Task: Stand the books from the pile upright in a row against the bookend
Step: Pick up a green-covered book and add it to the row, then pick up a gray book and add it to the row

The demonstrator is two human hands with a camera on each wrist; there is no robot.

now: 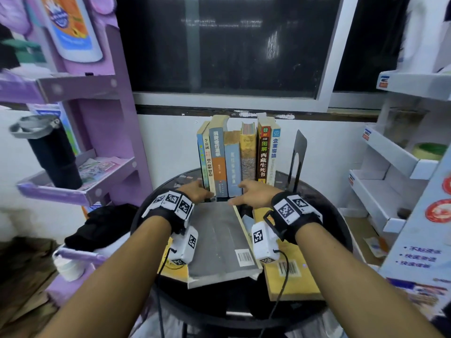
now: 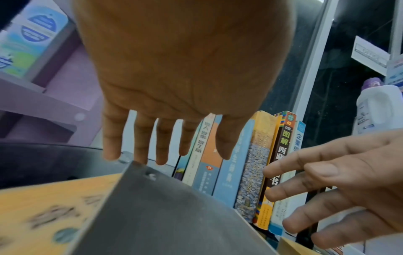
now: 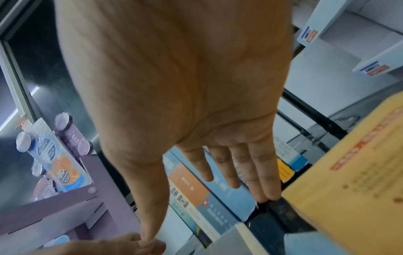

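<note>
Both hands spread, holding nothing: left hand (image 1: 195, 191) and right hand (image 1: 253, 192) over far edge of grey book (image 1: 219, 240) atop pile, table front. Row (image 1: 238, 154) stands at table back, bookend (image 1: 298, 157) just beside. Likely step: picking up grey book; next, grip edges, tilt upright.

Both hands forward, fingers extended

Left hand (image 1: 195, 191) palm down, fingers straight and spread. Right hand (image 1: 253, 191) likewise flat, thumb angled toward the left. Both forearms reach ahead, wrists banded.

I see soft, even indoor light, and the window (image 1: 227, 45) is black with faint glare streaks. My head view bends at its edges; both wrist views smear with motion blur.
</note>
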